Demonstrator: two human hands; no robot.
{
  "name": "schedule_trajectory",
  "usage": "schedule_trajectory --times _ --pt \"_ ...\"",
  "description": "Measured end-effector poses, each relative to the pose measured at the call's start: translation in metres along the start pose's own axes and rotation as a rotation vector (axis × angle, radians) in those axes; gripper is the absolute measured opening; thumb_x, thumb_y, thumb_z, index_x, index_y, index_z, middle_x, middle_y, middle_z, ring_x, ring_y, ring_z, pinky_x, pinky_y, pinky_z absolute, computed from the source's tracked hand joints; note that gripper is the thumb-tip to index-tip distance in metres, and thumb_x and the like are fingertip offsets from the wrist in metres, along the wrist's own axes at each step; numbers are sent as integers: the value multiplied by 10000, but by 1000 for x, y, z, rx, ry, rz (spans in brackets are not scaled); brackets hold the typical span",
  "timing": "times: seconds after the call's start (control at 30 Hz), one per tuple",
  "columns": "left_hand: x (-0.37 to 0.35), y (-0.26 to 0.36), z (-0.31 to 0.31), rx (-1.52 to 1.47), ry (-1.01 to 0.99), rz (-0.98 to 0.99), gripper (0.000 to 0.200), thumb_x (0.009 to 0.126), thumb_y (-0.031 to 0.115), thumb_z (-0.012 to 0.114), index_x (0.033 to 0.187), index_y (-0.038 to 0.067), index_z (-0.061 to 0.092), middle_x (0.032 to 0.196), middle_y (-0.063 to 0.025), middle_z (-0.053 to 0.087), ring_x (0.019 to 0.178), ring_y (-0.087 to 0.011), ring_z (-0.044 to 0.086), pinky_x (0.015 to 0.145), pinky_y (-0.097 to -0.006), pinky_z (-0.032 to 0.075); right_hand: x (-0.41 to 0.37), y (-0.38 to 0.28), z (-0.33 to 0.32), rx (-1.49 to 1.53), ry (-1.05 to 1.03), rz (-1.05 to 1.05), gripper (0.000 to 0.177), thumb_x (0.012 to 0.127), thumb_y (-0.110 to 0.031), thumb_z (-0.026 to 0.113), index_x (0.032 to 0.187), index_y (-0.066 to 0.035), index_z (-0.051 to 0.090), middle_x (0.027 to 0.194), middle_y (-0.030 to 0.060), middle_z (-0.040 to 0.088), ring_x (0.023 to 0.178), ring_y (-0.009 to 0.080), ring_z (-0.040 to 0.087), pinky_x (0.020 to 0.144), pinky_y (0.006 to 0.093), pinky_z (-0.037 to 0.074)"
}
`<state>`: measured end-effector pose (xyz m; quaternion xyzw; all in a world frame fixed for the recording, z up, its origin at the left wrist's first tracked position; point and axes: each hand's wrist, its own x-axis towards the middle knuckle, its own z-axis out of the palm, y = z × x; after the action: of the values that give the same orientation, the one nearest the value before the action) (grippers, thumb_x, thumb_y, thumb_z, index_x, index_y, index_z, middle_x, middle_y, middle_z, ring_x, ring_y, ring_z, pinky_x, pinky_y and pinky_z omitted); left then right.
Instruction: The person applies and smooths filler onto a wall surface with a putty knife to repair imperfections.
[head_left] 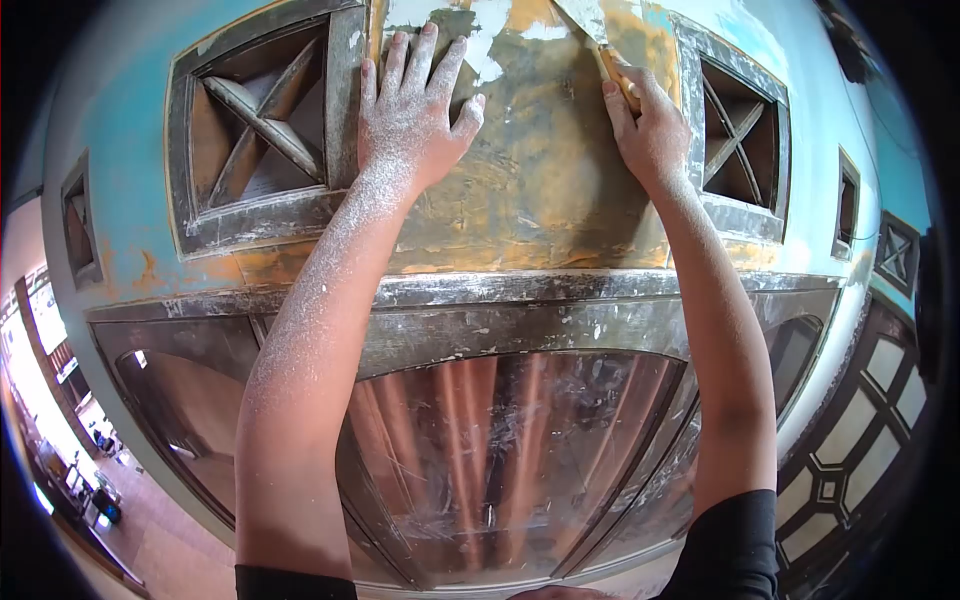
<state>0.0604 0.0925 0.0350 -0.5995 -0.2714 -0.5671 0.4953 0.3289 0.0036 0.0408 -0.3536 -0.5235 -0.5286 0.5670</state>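
My left hand [408,118], dusted with white powder, lies spread on the patchy wall beside the left vent frame. In my right hand [650,125] is the wooden handle of a scraper [616,75], its metal blade angled up and left against the upper wall. Patches of white filler [490,40] show between the hands near the top. Bare, mottled orange and grey wall surface [560,175] lies below them. White dust also covers my left forearm.
Square vents with crossed bars stand at the left [262,125] and right [740,135]. Below runs a worn wooden ledge [500,290] over an arched glass window [510,460] with reddish curtains behind. A dark panelled door [850,465] is at the lower right.
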Motion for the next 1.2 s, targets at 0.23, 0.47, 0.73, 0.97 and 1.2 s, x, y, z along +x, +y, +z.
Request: schedule_trajectory --times 0.23,0.47,0.73,0.97,1.2 --pt "2 2 -4 2 -7 -5 682 1023 503 495 1631 258 304 1709 -76 236 1582 -310 180 1276 -566 107 45 -36 39 60 53 224 308 979 -433 646 1217 -240 678 896 138 763 916 361 736 793 450 558" --pt "0 1 -1 -33 21 3 674 1018 486 516 1621 255 326 1703 -83 252 1572 -319 209 1271 -571 131 24 -47 45 95 53 75 269 958 -429 664 1144 -237 690 839 120 754 846 367 734 791 486 542" --pt "-2 0 -1 6 44 28 665 1014 488 519 1613 260 341 1699 -82 262 1569 -320 217 1272 -568 129 34 -57 46 -93 50 -37 240 979 -406 645 1163 -260 693 811 77 754 782 311 733 875 492 480" --pt "2 1 -6 -27 4 -12 680 1002 483 529 1616 271 328 1707 -73 242 1580 -307 186 1278 -560 102 70 -63 35 -167 55 -134 254 1002 -331 590 1149 -149 687 884 148 746 843 358 719 796 504 499" --pt "0 2 -7 -37 9 -12 681 988 475 548 1604 264 347 1701 -78 255 1578 -310 194 1276 -561 104 60 -79 47 -64 56 -71 205 926 -303 652 1046 -138 654 763 121 720 700 355 682 804 465 446"
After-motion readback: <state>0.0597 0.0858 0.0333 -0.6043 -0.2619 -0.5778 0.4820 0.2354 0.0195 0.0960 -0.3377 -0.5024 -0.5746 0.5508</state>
